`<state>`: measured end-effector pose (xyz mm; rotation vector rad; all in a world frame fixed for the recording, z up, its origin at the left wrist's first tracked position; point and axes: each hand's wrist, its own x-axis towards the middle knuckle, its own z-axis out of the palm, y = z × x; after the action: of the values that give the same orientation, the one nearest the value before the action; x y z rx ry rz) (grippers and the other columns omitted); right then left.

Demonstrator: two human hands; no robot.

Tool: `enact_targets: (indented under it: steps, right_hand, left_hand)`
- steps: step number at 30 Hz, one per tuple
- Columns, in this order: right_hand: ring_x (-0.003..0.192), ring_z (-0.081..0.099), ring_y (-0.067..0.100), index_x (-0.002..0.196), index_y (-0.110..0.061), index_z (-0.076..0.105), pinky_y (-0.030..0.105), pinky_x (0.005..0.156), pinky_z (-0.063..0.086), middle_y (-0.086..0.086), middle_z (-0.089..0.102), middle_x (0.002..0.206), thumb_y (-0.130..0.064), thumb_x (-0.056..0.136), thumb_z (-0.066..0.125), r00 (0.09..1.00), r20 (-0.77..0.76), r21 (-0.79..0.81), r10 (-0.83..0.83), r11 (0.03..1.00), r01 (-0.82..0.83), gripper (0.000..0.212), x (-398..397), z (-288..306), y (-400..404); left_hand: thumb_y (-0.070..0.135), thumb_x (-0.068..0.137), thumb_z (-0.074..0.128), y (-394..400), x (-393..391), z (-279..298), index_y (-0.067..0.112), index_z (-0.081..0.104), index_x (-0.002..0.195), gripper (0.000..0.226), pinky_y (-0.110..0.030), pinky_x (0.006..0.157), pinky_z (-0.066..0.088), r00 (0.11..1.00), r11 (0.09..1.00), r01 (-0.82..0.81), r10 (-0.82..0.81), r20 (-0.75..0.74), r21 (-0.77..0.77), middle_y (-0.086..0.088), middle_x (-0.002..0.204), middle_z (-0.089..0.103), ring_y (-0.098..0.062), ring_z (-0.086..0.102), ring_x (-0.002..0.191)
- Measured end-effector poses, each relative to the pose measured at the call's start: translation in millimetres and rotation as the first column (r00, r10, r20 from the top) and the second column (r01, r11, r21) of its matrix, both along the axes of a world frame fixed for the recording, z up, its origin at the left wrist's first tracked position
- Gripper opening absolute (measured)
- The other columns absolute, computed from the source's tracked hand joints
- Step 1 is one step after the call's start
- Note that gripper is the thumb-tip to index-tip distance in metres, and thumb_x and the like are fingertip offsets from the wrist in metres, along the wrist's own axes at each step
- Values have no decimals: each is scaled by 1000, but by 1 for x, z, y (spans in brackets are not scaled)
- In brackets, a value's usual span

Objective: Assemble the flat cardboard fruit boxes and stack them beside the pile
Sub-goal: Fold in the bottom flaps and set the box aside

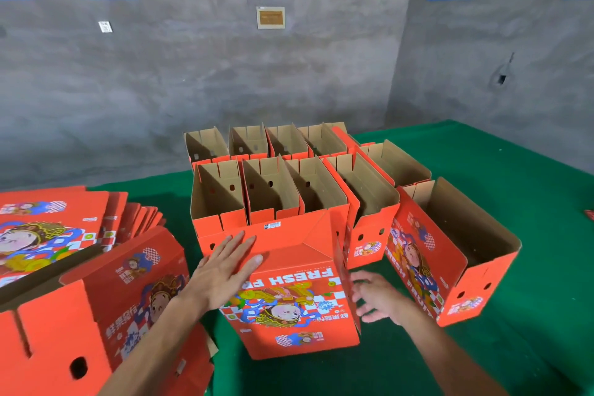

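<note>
A red printed fruit box point(289, 309) stands upside down on the green mat in front of me, its folded bottom flaps facing up. My left hand point(225, 270) lies flat on those flaps, fingers spread. My right hand point(379, 296) hovers with fingers apart by the box's right side, holding nothing. A pile of flat red boxes point(54, 231) lies at the left. Several assembled open boxes point(273, 193) stand in rows behind.
One assembled box point(450, 254) leans tilted at the right of the rows. Another red box point(96, 325) lies on its side at the lower left. The green mat point(514, 186) meets grey concrete walls with posters behind.
</note>
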<state>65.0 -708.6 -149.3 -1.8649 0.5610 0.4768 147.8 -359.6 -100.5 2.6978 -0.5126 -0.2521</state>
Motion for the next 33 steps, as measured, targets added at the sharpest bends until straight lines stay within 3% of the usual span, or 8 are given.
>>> enact_targets:
  steps: [4,12,15,19,22,25,29,33]
  right_hand:
    - [97,71,31,147,-31,50,34,72,63,12,63,122,-2,104,46,996,58,51,-67,997,64,52,8,14,8]
    - [63,63,21,143,-23,54,35,73,63,17,76,105,0,103,42,1000,-25,34,3,999,-2,48,14,39,11]
    - [76,77,25,149,-24,44,31,68,61,17,79,97,-4,105,37,994,-90,73,66,996,-60,50,12,54,13]
    - [91,78,31,147,-22,39,32,71,61,22,75,113,-6,105,40,992,-103,182,76,982,-56,45,5,62,19]
    - [78,79,26,127,-22,50,35,69,64,16,78,97,-16,108,40,994,-79,79,77,994,-71,22,-1,61,26]
    - [41,58,17,123,-22,55,25,46,49,7,64,66,-14,108,31,993,15,-30,-118,993,118,31,2,65,15]
    - [33,44,16,119,-15,62,20,46,39,2,50,42,-9,104,28,989,95,-203,-113,971,130,38,-8,93,-18]
    - [44,62,15,139,-13,51,29,56,56,4,65,62,3,101,41,973,214,-365,91,931,-7,42,-40,136,-31]
  left_hand:
    - [99,77,8,12,-1,0,58,7,159,91,-59,128,5,1000,999,7,-9,-30,-36,30,167,-6,-1,-10,156]
    - [78,96,14,26,-8,-3,60,5,157,65,-54,128,6,999,999,33,-34,-23,-30,35,163,-10,2,-11,154]
    - [78,95,14,26,-9,-3,59,5,157,65,-55,128,7,999,999,33,-34,-21,-30,35,163,-11,1,-11,154]
    - [84,94,18,21,-9,0,58,10,158,69,-58,127,9,999,997,9,-11,-34,-71,30,167,-3,-4,-5,158]
    - [85,82,37,10,-9,6,68,28,147,67,-62,124,17,998,961,-39,26,-51,-273,25,168,13,-12,11,156]
    - [72,85,66,-9,-4,13,78,46,125,45,-55,121,32,987,852,-135,73,-140,-506,9,164,30,-19,32,151]
    - [73,75,76,-40,-6,15,74,51,125,56,-35,86,63,914,744,-271,0,-406,-610,11,141,53,-15,73,109]
    - [73,87,56,-94,-6,8,44,60,140,60,-41,116,43,916,698,-278,-14,-401,-660,7,145,60,-17,58,133]
